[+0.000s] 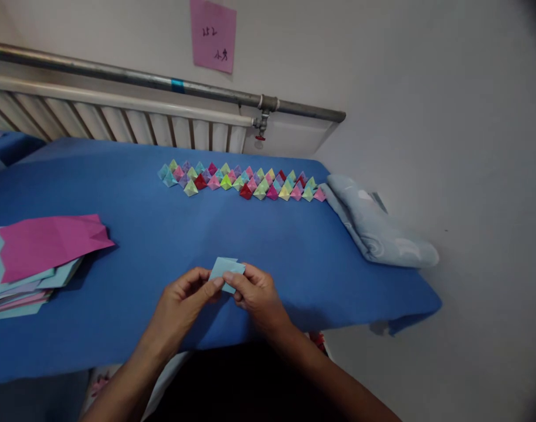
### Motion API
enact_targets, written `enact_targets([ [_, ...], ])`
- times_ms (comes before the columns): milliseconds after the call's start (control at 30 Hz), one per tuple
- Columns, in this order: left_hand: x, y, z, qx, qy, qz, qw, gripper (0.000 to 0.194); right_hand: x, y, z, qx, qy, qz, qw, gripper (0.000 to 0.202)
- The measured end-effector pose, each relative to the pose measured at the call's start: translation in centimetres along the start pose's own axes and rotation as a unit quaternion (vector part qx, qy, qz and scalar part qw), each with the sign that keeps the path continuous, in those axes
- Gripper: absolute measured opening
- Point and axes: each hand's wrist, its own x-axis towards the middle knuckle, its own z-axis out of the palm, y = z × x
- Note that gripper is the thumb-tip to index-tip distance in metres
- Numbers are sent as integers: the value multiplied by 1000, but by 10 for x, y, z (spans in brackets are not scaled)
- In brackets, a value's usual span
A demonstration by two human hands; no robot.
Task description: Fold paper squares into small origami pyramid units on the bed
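Observation:
A small folded piece of light blue paper (224,266) is held up between both hands over the blue cloth. My left hand (186,299) pinches its left lower edge with thumb and fingers. On the other side, my right hand (257,293) is closed on the right part, its thumb lying across the front of the paper. The fingers behind the paper are partly hidden. Farther back, several small folded paper pieces (237,179) in many colours stand in close rows.
A stack of coloured paper sheets (30,287) lies at the left, with a creased magenta sheet (57,243) on top. A folded grey-blue blanket (369,228) rests at the right end of the blue-covered surface (153,223). Behind are a radiator (140,126) and a metal pipe (118,75).

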Motion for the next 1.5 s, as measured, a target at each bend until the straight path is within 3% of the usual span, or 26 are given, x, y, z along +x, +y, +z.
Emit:
enact_targets([
  [200,-3,0,-6,30,-2,18,999,31,-3,0,1,-27,15,-65,997,23],
  [367,-7,3,-8,66,-20,36,997,30,-3,-1,-8,-4,25,-107,994,42],
  [500,-10,4,-9,98,-25,40,994,29,-7,-6,-13,-43,-23,-101,994,22],
  [600,-11,2,-10,106,-30,36,993,29,-10,-8,-13,-53,-14,-100,993,15],
  [967,-11,9,-8,109,-77,53,990,27,-12,-9,-10,-15,-7,-51,999,18],
  [1200,-11,4,-14,98,-75,59,991,27,-11,-16,-14,-123,-61,-75,988,19],
  [1400,-9,-3,-12,16,-88,-7,996,28,-8,-1,-15,-4,-64,18,998,29],
  [1500,-6,-4,-12,20,-85,-65,994,32,-5,3,-18,-25,-63,38,997,30],
])
